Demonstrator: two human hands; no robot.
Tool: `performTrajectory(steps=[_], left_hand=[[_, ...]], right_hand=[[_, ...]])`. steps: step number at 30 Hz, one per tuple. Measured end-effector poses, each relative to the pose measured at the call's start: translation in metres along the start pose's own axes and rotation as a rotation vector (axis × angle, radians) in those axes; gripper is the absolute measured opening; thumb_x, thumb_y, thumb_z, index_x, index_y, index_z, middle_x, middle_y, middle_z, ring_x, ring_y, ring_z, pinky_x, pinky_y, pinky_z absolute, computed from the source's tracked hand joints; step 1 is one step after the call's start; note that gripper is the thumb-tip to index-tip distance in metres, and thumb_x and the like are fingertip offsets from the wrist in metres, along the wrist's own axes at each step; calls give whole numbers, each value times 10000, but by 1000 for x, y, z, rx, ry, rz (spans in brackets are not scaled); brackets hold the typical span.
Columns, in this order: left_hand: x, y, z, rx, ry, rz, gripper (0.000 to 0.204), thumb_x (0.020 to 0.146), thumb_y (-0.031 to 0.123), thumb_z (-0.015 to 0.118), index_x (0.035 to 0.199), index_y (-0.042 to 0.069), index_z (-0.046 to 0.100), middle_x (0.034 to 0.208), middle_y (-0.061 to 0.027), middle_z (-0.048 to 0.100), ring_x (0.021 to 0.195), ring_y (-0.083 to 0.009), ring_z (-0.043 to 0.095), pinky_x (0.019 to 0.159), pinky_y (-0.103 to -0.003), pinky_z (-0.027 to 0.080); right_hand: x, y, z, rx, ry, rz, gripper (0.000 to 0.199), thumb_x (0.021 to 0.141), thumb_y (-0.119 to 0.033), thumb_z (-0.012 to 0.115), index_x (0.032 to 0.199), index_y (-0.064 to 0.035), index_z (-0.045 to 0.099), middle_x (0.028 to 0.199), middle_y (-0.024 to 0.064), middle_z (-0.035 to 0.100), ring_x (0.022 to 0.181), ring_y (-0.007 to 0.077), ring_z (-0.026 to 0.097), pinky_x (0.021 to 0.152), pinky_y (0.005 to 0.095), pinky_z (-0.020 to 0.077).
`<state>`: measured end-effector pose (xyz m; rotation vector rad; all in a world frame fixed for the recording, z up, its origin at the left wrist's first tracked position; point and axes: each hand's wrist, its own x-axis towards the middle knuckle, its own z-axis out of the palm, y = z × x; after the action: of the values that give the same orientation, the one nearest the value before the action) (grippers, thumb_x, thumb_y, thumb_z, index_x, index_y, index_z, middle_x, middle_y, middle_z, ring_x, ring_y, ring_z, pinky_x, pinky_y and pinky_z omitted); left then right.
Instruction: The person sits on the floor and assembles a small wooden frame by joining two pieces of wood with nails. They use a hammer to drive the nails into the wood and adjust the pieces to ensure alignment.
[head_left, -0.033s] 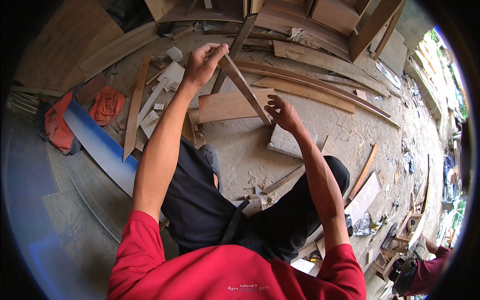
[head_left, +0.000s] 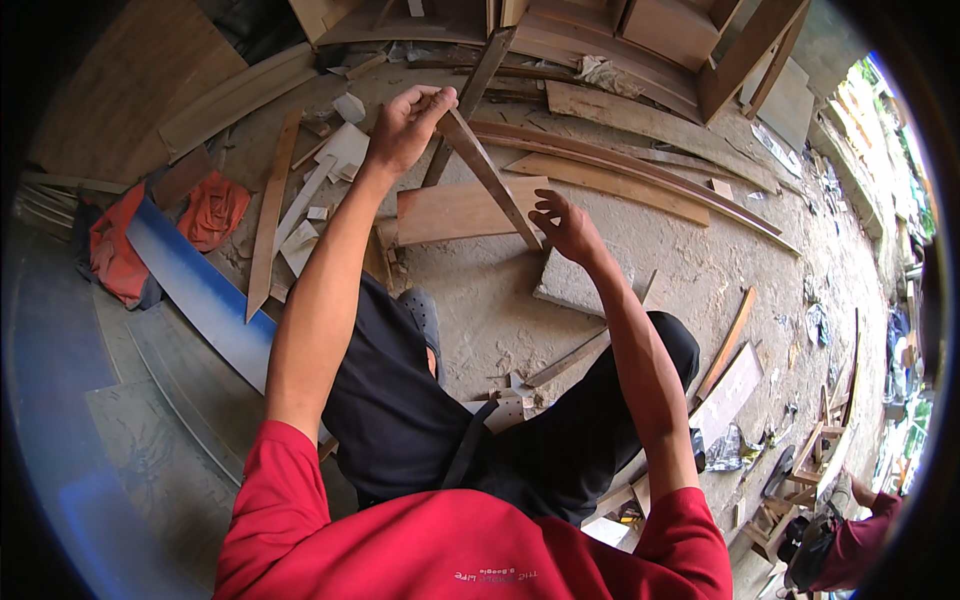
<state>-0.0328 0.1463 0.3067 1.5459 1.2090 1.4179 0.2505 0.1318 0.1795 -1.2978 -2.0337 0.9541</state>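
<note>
A narrow brown wooden strip [head_left: 488, 176] slants down from my left hand [head_left: 408, 130], whose thumb and fingers are closed on its upper end. By the strip's lower end is my right hand [head_left: 566, 226], its fingers curved and apart. Whether that hand's thumb touches the strip I cannot tell. Behind the strip lies a flat reddish-brown board [head_left: 440, 213]. Under my right hand and wrist, a rough pale grey block [head_left: 572, 282] rests on the ground.
Long planks [head_left: 625, 188] lie across the far ground, before wooden cabinet frames [head_left: 665, 35]. At left are a blue-and-white panel [head_left: 195, 275] and an orange bag [head_left: 120, 250]. Offcuts lie around my legs. Another person [head_left: 850, 545] is at the lower right.
</note>
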Motion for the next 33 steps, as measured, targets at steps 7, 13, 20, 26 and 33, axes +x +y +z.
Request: performTrajectory(steps=[7,13,20,26,33], left_hand=[[1,1,3,18,31,23,350,923,341,659,1029,8,659,844,3,661,769,-37,554,681,-197,429],[0,0,4,-11,36,11,409,899,331,691,1099,-18,618,891,-38,681,827,-71,596,741,-211,461],[0,0,5,-38,31,11,477,887,337,703,1168,-28,577,1008,-76,682,932,-110,618,839,-240,477],[-1,6,6,-8,34,-5,504,878,363,706,1169,-28,581,1026,-83,681,976,-123,615,883,-258,470],[-3,10,6,10,1,-44,662,880,448,663,1355,24,480,1184,-99,636,1115,-178,571,898,-310,463]], right_hand=[[1,4,0,-9,8,-13,465,897,-265,641,1290,-42,534,1141,212,657,1039,358,649,864,397,520],[1,4,0,17,6,-8,462,899,-257,639,1293,-40,531,1150,213,653,1034,351,654,853,398,527],[0,1,-3,2,4,-2,464,899,-250,636,1301,-45,527,1148,209,655,1036,348,653,861,394,525],[0,4,-3,-13,4,-4,466,905,-262,634,1301,-42,526,1155,195,657,1042,334,652,863,387,523],[0,6,-3,-31,-5,-8,487,914,-294,635,1313,-41,519,1171,179,657,1047,299,658,855,371,525]])
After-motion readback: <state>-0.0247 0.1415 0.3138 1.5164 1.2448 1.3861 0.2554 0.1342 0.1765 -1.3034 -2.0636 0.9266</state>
